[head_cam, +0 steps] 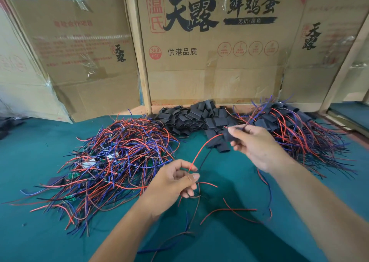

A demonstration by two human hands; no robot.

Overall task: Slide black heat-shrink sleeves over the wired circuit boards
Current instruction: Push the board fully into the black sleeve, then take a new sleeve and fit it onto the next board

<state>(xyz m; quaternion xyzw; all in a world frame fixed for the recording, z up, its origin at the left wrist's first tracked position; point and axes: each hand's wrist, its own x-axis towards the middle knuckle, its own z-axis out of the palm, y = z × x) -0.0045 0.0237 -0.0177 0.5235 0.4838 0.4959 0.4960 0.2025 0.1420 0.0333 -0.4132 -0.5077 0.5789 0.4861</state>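
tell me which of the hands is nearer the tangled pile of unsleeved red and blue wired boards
Left. The left hand pinches wires beside the tangled pile of red and blue wired boards; the right hand is farther away, over by the black sleeves.

Wire-strewn green table [50,231], sleeves [191,117]

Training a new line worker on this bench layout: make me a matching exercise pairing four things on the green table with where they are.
Things:
1. Tangled heap of red, blue and black wired circuit boards
2. Pile of empty black heat-shrink sleeves
3. Fanned stack of boards already sleeved in black
4. Long red wire

Places:
A. Centre back, against the cardboard box
B. Stretched between the left hand and right hand
C. Right side of the table
D. Left side of the table

Pairs: 1-D, 2-A, 3-C, 4-B
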